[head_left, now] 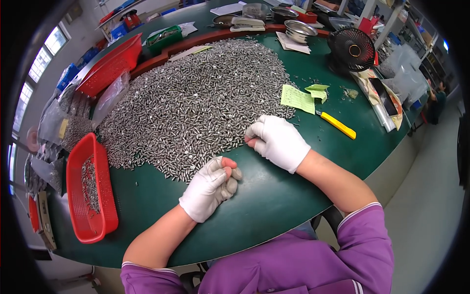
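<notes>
Metal pins (196, 103) | heaped | left grip (208, 189), right grip (280, 142) curled alongside | hold: can't discern

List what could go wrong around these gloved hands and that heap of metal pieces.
1. The right hand is at the near edge of the loose heap of metal pieces; a careless sweep might scatter some across the green table.
2. The yellow utility knife lies uncovered beyond the right hand; reaching that way might nick a glove, if its blade is out, which I can't tell.
3. The fan, if running, might shift the light green paper slip.
</notes>
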### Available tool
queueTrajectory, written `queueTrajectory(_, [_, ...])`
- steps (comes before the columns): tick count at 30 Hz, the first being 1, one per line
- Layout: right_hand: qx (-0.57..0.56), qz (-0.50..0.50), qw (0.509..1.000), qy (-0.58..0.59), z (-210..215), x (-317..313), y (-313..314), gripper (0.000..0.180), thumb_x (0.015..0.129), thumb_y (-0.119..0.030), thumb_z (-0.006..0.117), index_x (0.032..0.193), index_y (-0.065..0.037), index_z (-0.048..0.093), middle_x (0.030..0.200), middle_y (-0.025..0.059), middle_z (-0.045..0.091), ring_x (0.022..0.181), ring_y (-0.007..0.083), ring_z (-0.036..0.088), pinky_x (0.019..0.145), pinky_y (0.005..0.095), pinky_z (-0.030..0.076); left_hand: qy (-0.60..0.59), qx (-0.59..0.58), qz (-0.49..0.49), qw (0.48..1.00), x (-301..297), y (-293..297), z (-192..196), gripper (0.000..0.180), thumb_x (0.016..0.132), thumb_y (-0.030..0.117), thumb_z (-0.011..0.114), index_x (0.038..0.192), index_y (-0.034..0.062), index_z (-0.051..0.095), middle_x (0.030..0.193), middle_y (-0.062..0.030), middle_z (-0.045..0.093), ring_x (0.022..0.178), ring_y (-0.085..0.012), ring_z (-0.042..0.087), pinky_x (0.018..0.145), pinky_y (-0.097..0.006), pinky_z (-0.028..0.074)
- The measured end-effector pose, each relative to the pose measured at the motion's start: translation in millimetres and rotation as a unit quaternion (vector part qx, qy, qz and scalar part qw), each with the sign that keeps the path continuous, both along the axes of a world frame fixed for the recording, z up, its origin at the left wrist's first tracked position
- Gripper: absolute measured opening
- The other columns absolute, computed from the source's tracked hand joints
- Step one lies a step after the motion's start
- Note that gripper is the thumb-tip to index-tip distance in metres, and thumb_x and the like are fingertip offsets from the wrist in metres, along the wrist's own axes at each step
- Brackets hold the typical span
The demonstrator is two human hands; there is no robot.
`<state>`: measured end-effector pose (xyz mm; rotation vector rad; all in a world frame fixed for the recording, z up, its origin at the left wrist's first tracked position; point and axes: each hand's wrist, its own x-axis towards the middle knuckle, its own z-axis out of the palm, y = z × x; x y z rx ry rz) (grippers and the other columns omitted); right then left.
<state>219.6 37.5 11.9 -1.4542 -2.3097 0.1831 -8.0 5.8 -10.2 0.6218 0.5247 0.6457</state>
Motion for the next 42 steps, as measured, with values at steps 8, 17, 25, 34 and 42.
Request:
queueTrajectory(8, [-0.212, 0.116, 0.923, 0.3, 7, -17, -20, 0.014, 0.086, -0.016, 0.07, 0.095, -0.006, 0.066, 0.091, 0.0059, 0.06, 0.086, 0.0183, 0.06, 0.077, 0.0299, 0.049, 0.031, -0.014, 0.042, 0.999, 7, -5, 8, 0.018, 0.092, 0.018, 0.066, 0.109, 0.0149, 0.061, 0.09, -0.0009, 0.064, 0.066, -0.0062, 0.051, 0.058, -0.017, 0.04])
queueTrajectory(17, [-0.005, 0.0, 0.98, 0.197, 18, 4, -1, 0.011, 0.08, -0.01, 0.065, 0.09, -0.009, 0.069, 0.084, 0.0106, 0.061, 0.08, 0.0278, 0.062, 0.074, 0.037, 0.051, 0.04, -0.018, 0.064, 0.997, 7, -4, 6, 0.018, 0.096, 0.03, 0.06, 0.1, 0.0129, 0.061, 0.087, -0.0012, 0.063, 0.062, -0.0079, 0.05, 0.053, -0.021, 0.037])
queueTrajectory(25, [-0.061, 0.104, 0.976, 0.182, 18, 13, 0, 0.014, 0.08, -0.01, 0.067, 0.094, -0.01, 0.071, 0.087, 0.0082, 0.063, 0.083, 0.0249, 0.063, 0.075, 0.0343, 0.052, 0.044, -0.014, 0.052, 0.998, 5, -4, 2, 0.02, 0.095, 0.03, 0.062, 0.103, 0.0127, 0.06, 0.089, 0.0003, 0.064, 0.066, -0.0081, 0.055, 0.058, -0.022, 0.044])
queueTrajectory(34, [-0.119, 0.172, 0.954, 0.215, 20, -8, -15, 0.014, 0.079, -0.014, 0.073, 0.092, -0.009, 0.07, 0.088, 0.0084, 0.063, 0.082, 0.0258, 0.063, 0.074, 0.035, 0.051, 0.135, 0.038, 0.056, 0.989, 11, -9, 10, 0.018, 0.095, 0.028, 0.062, 0.094, 0.0105, 0.059, 0.079, 0.0002, 0.062, 0.06, -0.0057, 0.051, 0.052, -0.018, 0.039])
queueTrajectory(42, [-0.111, 0.165, 0.956, 0.214, 10, -10, -16, 0.013, 0.081, -0.015, 0.07, 0.091, -0.007, 0.067, 0.089, 0.0097, 0.062, 0.084, 0.0277, 0.062, 0.075, 0.0364, 0.051, 0.154, 0.057, 0.044, 0.985, 12, -8, 10, 0.025, 0.097, 0.034, 0.058, 0.095, 0.0089, 0.06, 0.076, 0.0002, 0.062, 0.058, -0.0058, 0.051, 0.05, -0.019, 0.039])
